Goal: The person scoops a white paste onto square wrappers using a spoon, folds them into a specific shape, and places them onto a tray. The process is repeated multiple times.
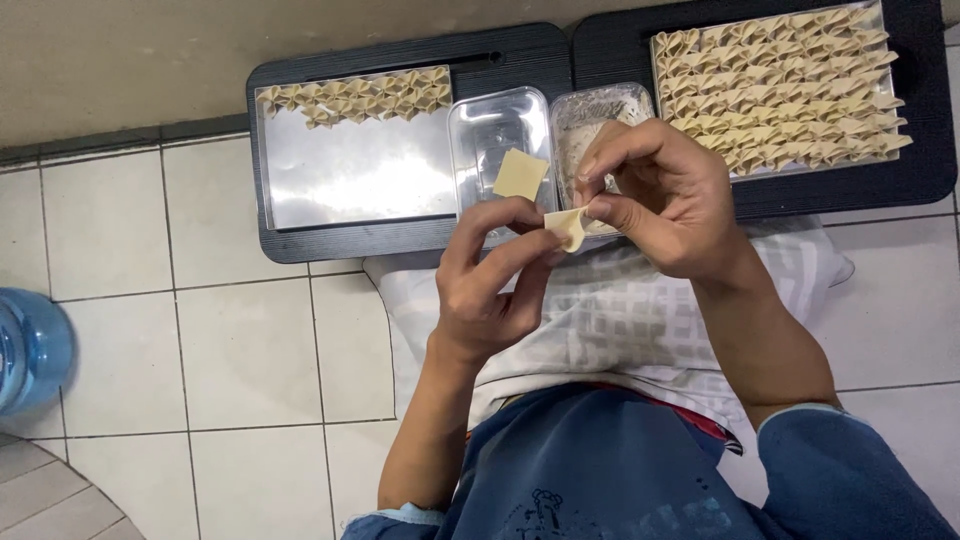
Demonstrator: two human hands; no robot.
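Observation:
Both hands pinch a small pale dumpling wrapper [567, 226], half folded, above my lap. My left hand [490, 280] grips its left side with thumb and fingers. My right hand [665, 195] presses its right edge with thumb and forefinger. Just beyond, a clear plastic tub [483, 135] holds a square stack of flat wrappers [520, 175]. Next to it, a second tub [585, 112] holds pale filling, partly hidden by my right hand.
A steel tray [350, 175] on a black board has one row of folded dumplings [355, 97] along its far edge. A second tray at the right is filled with several rows of dumplings [785, 85]. A checked cloth [620, 310] covers my lap. A blue water bottle [30, 350] stands on the tiled floor.

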